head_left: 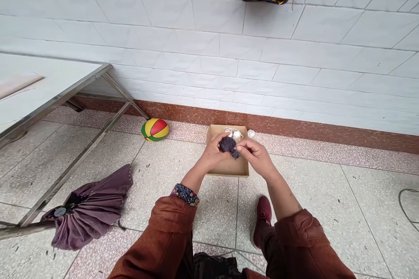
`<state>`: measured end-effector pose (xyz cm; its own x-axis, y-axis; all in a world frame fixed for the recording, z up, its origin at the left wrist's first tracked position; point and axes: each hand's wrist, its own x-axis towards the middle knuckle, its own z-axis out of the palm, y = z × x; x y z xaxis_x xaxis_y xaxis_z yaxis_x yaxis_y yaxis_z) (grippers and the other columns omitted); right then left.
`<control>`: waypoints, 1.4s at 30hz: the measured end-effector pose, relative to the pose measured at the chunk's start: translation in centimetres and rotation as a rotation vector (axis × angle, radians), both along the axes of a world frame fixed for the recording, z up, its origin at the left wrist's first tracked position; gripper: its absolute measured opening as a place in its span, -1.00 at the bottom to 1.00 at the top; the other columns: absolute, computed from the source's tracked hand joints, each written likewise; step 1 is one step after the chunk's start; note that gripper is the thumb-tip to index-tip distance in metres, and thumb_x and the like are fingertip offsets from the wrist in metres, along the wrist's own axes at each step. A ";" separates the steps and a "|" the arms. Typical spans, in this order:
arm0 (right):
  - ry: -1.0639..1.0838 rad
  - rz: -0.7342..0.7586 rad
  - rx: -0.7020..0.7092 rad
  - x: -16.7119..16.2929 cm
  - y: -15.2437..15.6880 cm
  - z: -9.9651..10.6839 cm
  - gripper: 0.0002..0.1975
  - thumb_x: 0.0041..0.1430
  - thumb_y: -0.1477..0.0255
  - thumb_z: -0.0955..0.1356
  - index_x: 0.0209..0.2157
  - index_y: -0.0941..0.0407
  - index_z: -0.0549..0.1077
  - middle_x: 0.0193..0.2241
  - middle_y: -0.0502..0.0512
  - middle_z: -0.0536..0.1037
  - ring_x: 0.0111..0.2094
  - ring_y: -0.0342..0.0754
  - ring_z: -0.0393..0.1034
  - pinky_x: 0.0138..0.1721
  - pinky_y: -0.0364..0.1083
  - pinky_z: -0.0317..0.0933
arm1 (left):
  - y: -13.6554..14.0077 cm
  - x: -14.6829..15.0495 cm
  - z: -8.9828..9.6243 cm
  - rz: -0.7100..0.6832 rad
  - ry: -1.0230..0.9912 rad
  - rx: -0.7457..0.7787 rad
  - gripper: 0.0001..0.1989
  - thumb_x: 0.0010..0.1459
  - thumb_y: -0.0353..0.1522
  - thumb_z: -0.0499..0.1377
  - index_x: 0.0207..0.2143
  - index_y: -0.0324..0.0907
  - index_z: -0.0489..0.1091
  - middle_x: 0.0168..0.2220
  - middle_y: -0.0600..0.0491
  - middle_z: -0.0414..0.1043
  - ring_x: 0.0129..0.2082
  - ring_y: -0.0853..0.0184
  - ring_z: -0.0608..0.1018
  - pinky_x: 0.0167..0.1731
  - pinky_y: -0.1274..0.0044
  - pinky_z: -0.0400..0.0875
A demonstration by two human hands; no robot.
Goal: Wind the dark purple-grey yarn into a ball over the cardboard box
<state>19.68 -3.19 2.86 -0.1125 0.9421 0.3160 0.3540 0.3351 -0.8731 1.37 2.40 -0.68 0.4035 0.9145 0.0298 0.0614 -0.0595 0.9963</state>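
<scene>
Both hands meet over a shallow cardboard box (229, 166) on the floor: the left hand (214, 150) is closed around a small dark purple bundle (228, 144) of thread or cloth, cupping its rounded end, while the right hand (255, 153) pinches its narrow tail between thumb and fingertips. So the bundle sits held between the 2 hands, just above the box, touching neither box nor floor. Beyond the hands, at the far end of the box, lie a few small whitish pieces (233, 133), with 1 more just outside it by the wall. Well off to the left of the hands rest a striped ball (155, 129) and a folded purple umbrella (89, 209). It looks like the tail is being gathered or tied; I'd judge the next move needs a steady pinch from the right while the left keeps the round end from loosening.
</scene>
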 end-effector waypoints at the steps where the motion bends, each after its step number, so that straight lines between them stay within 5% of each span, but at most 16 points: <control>1: -0.003 -0.043 0.015 0.3 0.2 -0.2 -0.80 0.33 0.28 0.32 -0.33 0.05 0.50 -0.37 0.05 0.52 -0.30 -0.02 0.39 -0.20 -0.04 0.27 | -0.2 -0.1 0.1 -0.090 0.002 -0.014 -0.22 -0.16 -0.49 0.31 0.20 -0.05 0.34 0.09 -0.07 0.35 -0.01 0.16 0.48 -0.02 0.34 0.40; 4: -0.044 -0.183 0.023 0.9 0.7 -1.3 -0.80 0.31 0.29 0.32 -0.36 0.06 0.49 -0.40 0.05 0.50 -0.31 -0.01 0.38 -0.22 -0.05 0.25 | -1.1 -0.2 0.8 -0.371 -0.127 -0.130 -0.05 -0.12 -0.47 0.34 0.34 0.06 0.14 0.11 -0.06 0.38 0.00 0.16 0.50 -0.01 0.31 0.38; 7: -0.096 -0.242 -0.037 1.0 1.1 -2.7 -0.79 0.30 0.31 0.31 -0.40 0.07 0.46 -0.41 0.04 0.50 -0.34 -0.03 0.37 -0.26 -0.07 0.23 | -1.8 -0.1 1.3 -0.438 -0.347 -0.190 -0.18 -0.10 -0.40 0.38 0.26 0.00 0.29 0.22 -0.09 0.33 0.18 0.08 0.40 0.12 0.30 0.30; 10: -0.175 -0.187 -0.098 0.6 1.0 -3.5 -0.84 0.27 0.38 0.30 -0.39 0.08 0.45 -0.45 0.02 0.48 -0.40 -0.04 0.35 -0.34 -0.09 0.18 | -1.8 0.0 1.4 -0.269 -0.465 -0.248 -0.40 -0.06 -0.36 0.38 0.10 -0.11 0.44 0.18 -0.11 0.38 0.18 0.08 0.40 0.12 0.32 0.30; 15: -0.225 0.027 -0.076 -0.5 0.0 -2.1 -0.84 0.31 0.40 0.29 -0.36 0.08 0.46 -0.41 0.01 0.51 -0.37 -0.06 0.38 -0.29 -0.10 0.22 | -0.4 0.1 0.5 0.043 -0.441 -0.283 -0.46 -0.11 -0.38 0.38 0.00 -0.14 0.44 -0.02 -0.04 0.49 -0.01 0.22 0.50 0.04 0.37 0.36; 21: -0.069 0.175 -0.092 -0.6 -1.5 0.8 -0.79 0.34 0.28 0.31 -0.32 0.06 0.51 -0.41 0.01 0.51 -0.40 -0.09 0.36 -0.30 -0.10 0.26 | 0.8 0.4 -0.1 0.159 -0.245 -0.147 -0.38 -0.09 -0.39 0.31 0.10 -0.11 0.37 -0.01 -0.03 0.44 -0.03 0.25 0.49 0.04 0.36 0.36; 24: 0.048 0.117 -0.095 0.2 -1.6 1.2 -0.78 0.31 0.22 0.35 -0.28 0.05 0.54 -0.36 0.05 0.55 -0.36 -0.05 0.41 -0.29 -0.07 0.29 | 0.6 0.7 0.2 0.073 -0.119 -0.054 -0.25 -0.12 -0.44 0.30 0.19 -0.08 0.30 0.04 -0.05 0.38 -0.04 0.23 0.48 -0.01 0.38 0.37; 28: 0.148 -0.036 -0.045 1.4 -0.7 0.6 -0.79 0.28 0.22 0.38 -0.33 0.05 0.53 -0.38 0.04 0.54 -0.32 -0.04 0.41 -0.22 -0.05 0.29 | -0.3 1.0 0.8 -0.213 -0.014 0.003 -0.04 -0.16 -0.51 0.31 0.33 -0.03 0.13 0.07 -0.07 0.33 -0.04 0.20 0.47 -0.06 0.38 0.39; 31: 0.167 -0.153 -0.055 1.8 0.3 -0.3 -0.79 0.28 0.23 0.36 -0.35 0.06 0.51 -0.40 0.02 0.50 -0.35 -0.05 0.38 -0.24 -0.07 0.27 | -1.0 1.2 1.1 -0.431 -0.051 -0.043 0.00 -0.09 -0.50 0.31 0.39 0.05 0.02 0.08 -0.07 0.35 0.00 0.18 0.48 0.00 0.33 0.37; 34: 0.088 -0.260 -0.087 2.0 1.1 -1.5 -0.78 0.27 0.24 0.34 -0.38 0.07 0.48 -0.45 0.00 0.45 -0.40 -0.06 0.33 -0.31 -0.09 0.21 | -1.3 1.1 1.1 -0.502 -0.205 -0.092 -0.08 -0.04 -0.43 0.34 0.37 0.06 0.10 0.15 -0.09 0.35 0.11 0.11 0.45 0.06 0.30 0.34; 38: -0.101 -0.226 -0.151 1.6 1.4 -3.1 -0.80 0.30 0.34 0.28 -0.38 0.08 0.46 -0.48 0.00 0.45 -0.43 -0.06 0.33 -0.35 -0.10 0.17 | -1.0 0.8 0.8 -0.311 -0.405 -0.154 -0.33 -0.06 -0.36 0.40 0.16 -0.06 0.40 0.17 -0.09 0.38 0.16 0.08 0.41 0.15 0.31 0.27; 42: -0.258 -0.040 -0.124 0.4 0.9 -3.3 -0.84 0.30 0.42 0.29 -0.35 0.09 0.48 -0.39 0.04 0.53 -0.36 -0.04 0.40 -0.30 -0.09 0.22 | -0.3 0.5 0.5 -0.050 -0.462 -0.205 -0.44 -0.06 -0.37 0.39 0.05 -0.11 0.44 0.04 -0.04 0.46 0.05 0.18 0.47 0.10 0.35 0.31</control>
<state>20.06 -2.31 -0.48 -0.1362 0.9770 0.1641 0.5804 0.2129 -0.7860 1.87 2.05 -0.18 0.4338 0.9002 0.0379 -0.3868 0.1481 0.9102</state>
